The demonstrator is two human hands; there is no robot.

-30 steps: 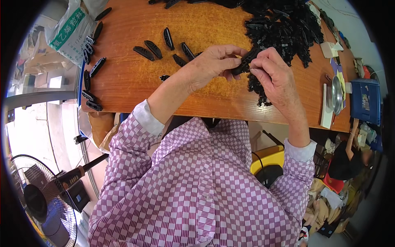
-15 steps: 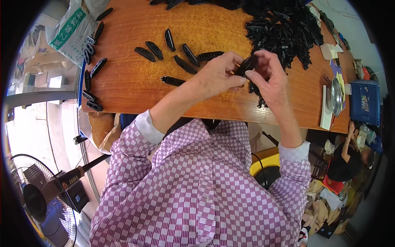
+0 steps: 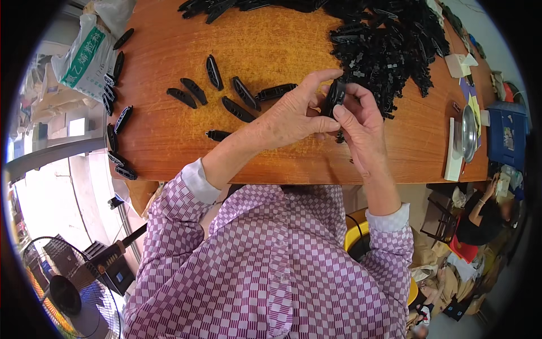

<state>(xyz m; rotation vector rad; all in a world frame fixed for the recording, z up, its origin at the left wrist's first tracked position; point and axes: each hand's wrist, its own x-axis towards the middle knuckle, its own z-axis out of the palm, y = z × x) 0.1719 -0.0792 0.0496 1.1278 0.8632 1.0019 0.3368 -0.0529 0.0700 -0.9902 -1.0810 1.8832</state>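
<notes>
As the left hand (image 3: 293,117) and right hand (image 3: 366,125) pinch an elongated black plastic piece (image 3: 335,95) above the brown wooden table (image 3: 259,42), the step seems two-handed adjustment, next needing a steady hold.

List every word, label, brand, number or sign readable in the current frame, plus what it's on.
Sack: large pale characters on its green band; I don't copy printed text, so not quoted. Smaller print nearby, too blurred to read.
Blue box: patch on its side, too small to read.
Fan: no readable text.
Held part: no readable text.
</notes>
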